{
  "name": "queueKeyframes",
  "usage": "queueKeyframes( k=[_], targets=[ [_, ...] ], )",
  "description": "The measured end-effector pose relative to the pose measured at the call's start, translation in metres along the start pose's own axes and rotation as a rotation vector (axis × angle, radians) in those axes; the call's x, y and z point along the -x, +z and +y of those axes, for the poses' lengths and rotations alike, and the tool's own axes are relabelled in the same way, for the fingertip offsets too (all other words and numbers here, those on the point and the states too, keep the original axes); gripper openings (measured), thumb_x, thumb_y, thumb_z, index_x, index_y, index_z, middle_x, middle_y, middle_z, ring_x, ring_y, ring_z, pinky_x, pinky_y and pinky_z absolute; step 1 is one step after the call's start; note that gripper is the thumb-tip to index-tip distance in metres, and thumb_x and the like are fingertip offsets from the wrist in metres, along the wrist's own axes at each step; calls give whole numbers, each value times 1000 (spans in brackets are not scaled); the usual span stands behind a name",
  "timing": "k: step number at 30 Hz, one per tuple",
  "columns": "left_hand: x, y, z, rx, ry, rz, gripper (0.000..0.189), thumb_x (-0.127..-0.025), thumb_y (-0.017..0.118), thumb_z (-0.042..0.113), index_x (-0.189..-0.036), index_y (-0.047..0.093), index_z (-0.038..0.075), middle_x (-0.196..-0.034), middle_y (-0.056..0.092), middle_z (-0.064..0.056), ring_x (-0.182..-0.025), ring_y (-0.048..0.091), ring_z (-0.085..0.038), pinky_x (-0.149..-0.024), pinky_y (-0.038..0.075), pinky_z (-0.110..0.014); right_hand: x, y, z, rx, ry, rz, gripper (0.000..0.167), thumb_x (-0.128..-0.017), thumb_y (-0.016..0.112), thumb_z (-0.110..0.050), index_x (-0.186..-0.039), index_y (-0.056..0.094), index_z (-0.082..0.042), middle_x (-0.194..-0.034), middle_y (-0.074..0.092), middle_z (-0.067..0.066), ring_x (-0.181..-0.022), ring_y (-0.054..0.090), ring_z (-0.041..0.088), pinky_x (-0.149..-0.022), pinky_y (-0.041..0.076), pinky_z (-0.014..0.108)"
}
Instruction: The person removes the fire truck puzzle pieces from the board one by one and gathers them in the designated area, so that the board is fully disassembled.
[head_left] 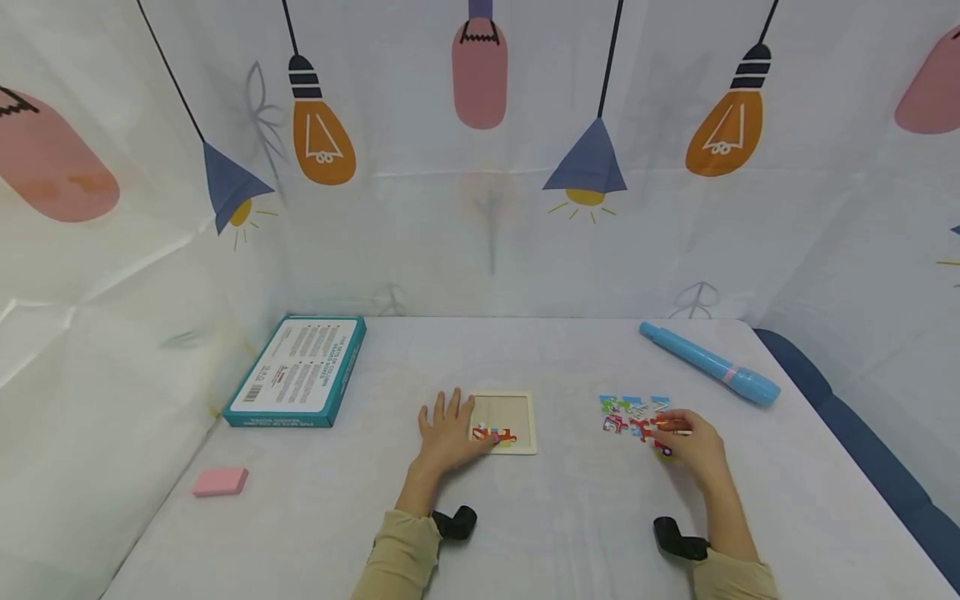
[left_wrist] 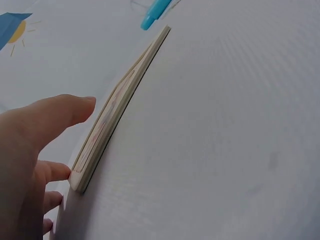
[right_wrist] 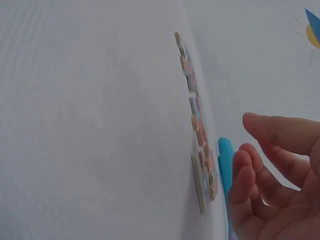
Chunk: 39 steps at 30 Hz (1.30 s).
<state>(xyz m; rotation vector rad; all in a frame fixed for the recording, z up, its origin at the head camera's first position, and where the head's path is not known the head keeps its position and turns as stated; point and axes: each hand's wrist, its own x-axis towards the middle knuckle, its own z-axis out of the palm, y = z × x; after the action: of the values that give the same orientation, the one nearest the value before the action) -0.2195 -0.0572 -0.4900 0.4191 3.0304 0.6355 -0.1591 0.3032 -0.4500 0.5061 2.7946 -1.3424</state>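
In the head view, my left hand point(head_left: 447, 437) rests with spread fingers on the left side of a shallow wooden puzzle tray point(head_left: 534, 425). Its thumb reaches over a few colourful puzzle pieces point(head_left: 504, 435) along the tray's lower edge. The left wrist view shows the tray point(left_wrist: 117, 112) edge-on, a finger touching its near corner. My right hand point(head_left: 697, 446) is over the right side of a group of loose puzzle pieces point(head_left: 615, 423), hiding some. In the right wrist view its fingers are bent loosely, thumb apart, nothing visible between them, beside the pieces point(right_wrist: 197, 115).
A teal-edged box point(head_left: 300, 367) lies at the back left, with a pink block point(head_left: 220, 482) in front of it. At the back right lies a light blue tube-shaped object point(head_left: 708, 362). A patterned white curtain surrounds the table; a dark blue seat point(head_left: 855, 425) shows at the right edge.
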Motion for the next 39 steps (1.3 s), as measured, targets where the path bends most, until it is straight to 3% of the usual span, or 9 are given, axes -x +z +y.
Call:
queueKeyframes(
  k=[5,8,11,18,25,29,35,39],
  targets=[
    [-2,-1,-5,-2,8,2,71,-82,53,54,-139,43,13,-148,30,-13,-137,19,-38,-102,11,-61,-2,13,-13,-83,-81,-33,43,-88,62,-19,-122,50,4,-112,56,23,-91,56,24,-66,46,21],
    [-1,-1,-8,7,10,5,66,-84,52,50,-139,43,15,-148,31,-12,-136,20,-36,-102,12,-59,-5,25,-21,-181,-109,-70,42,-88,63,-17,-122,51,5,-111,57,21,-84,55,10,-67,48,21],
    [-1,-2,-9,16,10,3,64,-84,51,47,-139,43,16,-148,32,-11,-137,21,-35,-102,12,-58,-8,38,-30,-284,-129,-121,42,-87,64,-14,-121,51,7,-111,56,20,-83,56,5,-72,49,19],
    [0,-3,-10,29,10,7,64,-81,54,40,-138,44,15,-148,31,-11,-137,20,-35,-102,12,-59,-10,75,-59,-322,-120,-191,36,-87,63,-13,-118,53,2,-112,58,16,-91,58,17,-80,50,28],
    [0,-2,-11,22,3,6,67,-77,56,39,-138,44,15,-148,32,-11,-137,21,-35,-102,12,-59,-6,116,-85,-329,-171,-215,27,-82,67,-7,-107,60,0,-101,62,12,-83,59,20,-67,47,32],
    [0,-2,-11,22,5,9,67,-77,55,39,-138,45,15,-148,32,-11,-136,21,-35,-102,12,-59,-2,137,-96,-245,-244,-244,23,-78,70,-5,-101,64,-2,-93,64,8,-79,58,18,-65,47,30],
    [-1,-1,-11,18,17,15,66,-77,56,39,-137,45,14,-147,33,-12,-136,22,-35,-101,12,-59,5,156,-105,96,-381,-262,32,-71,78,-13,-101,70,-8,-91,58,6,-80,51,18,-70,43,33],
    [-1,-2,-10,23,16,14,66,-77,56,39,-138,45,14,-147,33,-11,-136,21,-35,-102,12,-59,7,161,-107,213,-407,-260,30,-69,81,-18,-97,71,-11,-89,52,6,-79,46,18,-69,40,33]
  ],
)
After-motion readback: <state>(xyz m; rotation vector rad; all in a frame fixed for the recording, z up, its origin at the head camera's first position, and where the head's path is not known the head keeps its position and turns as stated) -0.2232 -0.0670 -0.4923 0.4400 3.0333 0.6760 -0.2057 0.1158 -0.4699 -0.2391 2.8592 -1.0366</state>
